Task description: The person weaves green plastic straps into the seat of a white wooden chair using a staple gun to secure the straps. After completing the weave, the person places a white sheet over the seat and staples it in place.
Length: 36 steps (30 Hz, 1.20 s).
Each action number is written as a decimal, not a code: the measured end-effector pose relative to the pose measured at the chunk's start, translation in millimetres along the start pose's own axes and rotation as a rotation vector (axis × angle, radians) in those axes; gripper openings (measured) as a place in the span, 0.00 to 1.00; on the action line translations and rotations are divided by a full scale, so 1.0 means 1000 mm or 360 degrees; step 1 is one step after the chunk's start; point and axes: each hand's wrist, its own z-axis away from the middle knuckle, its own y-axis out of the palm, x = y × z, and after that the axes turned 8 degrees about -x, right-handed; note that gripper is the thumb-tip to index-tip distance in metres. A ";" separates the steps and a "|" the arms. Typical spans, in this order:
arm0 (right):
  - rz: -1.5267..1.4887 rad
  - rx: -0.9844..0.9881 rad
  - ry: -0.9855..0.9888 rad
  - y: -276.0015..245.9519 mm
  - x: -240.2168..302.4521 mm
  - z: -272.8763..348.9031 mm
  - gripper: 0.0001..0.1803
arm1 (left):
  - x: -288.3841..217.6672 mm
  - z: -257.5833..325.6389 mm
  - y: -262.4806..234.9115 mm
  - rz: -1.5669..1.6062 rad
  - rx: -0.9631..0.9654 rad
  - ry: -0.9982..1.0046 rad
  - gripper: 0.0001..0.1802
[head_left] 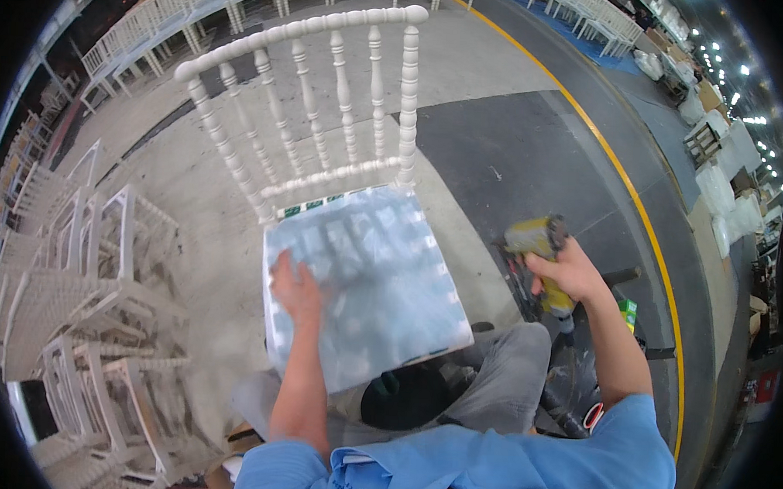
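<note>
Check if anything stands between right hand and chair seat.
Nothing visible stands between the right hand, holding a yellow power tool, and the chair seat; the left hand is over its left part.

A white chair (366, 226) faces the person, its backrest (342, 94) at the far side: 5 beaded spindles between 2 turned posts, with a ridged top rail (305, 33) and a thinner lower rail. The seat (380, 305) wears a pale blue cover, with white patches down its right edge and green ones along the back. Right of the seat, a yellow-and-black power driver (532, 237) is blurred, raised off the floor, handle pointing toward the person.
</note>
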 end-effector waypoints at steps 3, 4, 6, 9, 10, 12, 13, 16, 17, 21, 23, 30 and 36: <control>-0.0111 -0.0148 0.0057 -0.006 -0.030 0.073 0.16 | 0.026 0.041 -0.073 -0.0442 -0.0021 -0.0702 0.29; -0.0181 -0.0186 0.0037 -0.001 -0.039 0.093 0.16 | 0.036 0.055 -0.090 -0.0492 -0.0020 -0.0862 0.30; -0.0330 -0.0236 -0.0020 0.010 -0.054 0.124 0.16 | 0.066 0.063 -0.112 -0.0378 0.0091 -0.1182 0.30; -0.0434 -0.0232 -0.0030 0.020 -0.076 0.159 0.17 | 0.099 0.070 -0.131 0.0195 0.0372 -0.1607 0.31; -0.0453 -0.0256 -0.0028 0.021 -0.079 0.170 0.17 | 0.095 0.073 -0.125 0.0464 0.0369 -0.1734 0.32; -0.0353 -0.0251 -0.0072 0.022 -0.082 0.189 0.17 | 0.090 0.072 -0.121 0.0676 0.0310 -0.1816 0.32; -0.0302 -0.0245 -0.0096 0.023 -0.083 0.197 0.17 | 0.087 0.072 -0.119 0.0617 0.0264 -0.1788 0.32; -0.0367 -0.0255 -0.0180 0.028 -0.083 0.218 0.17 | 0.081 0.071 -0.118 0.0272 0.0175 -0.1735 0.31; -0.0373 -0.0255 -0.0193 0.027 -0.087 0.223 0.17 | 0.079 0.073 -0.117 0.0124 0.0156 -0.1724 0.30; -0.0395 -0.0257 -0.0199 0.030 -0.102 0.237 0.18 | 0.072 0.079 -0.116 -0.0008 0.0300 -0.1378 0.25; -0.0409 -0.0271 -0.0203 0.032 -0.106 0.241 0.18 | 0.059 0.083 -0.107 -0.0118 0.0368 -0.1205 0.23; -0.0412 -0.0317 -0.0248 0.036 -0.106 0.244 0.19 | 0.030 0.067 -0.073 0.0087 0.0267 -0.1023 0.19; -0.0461 -0.0379 -0.0175 0.041 -0.102 0.235 0.19 | -0.002 0.083 -0.067 0.1124 0.0508 -0.1974 0.23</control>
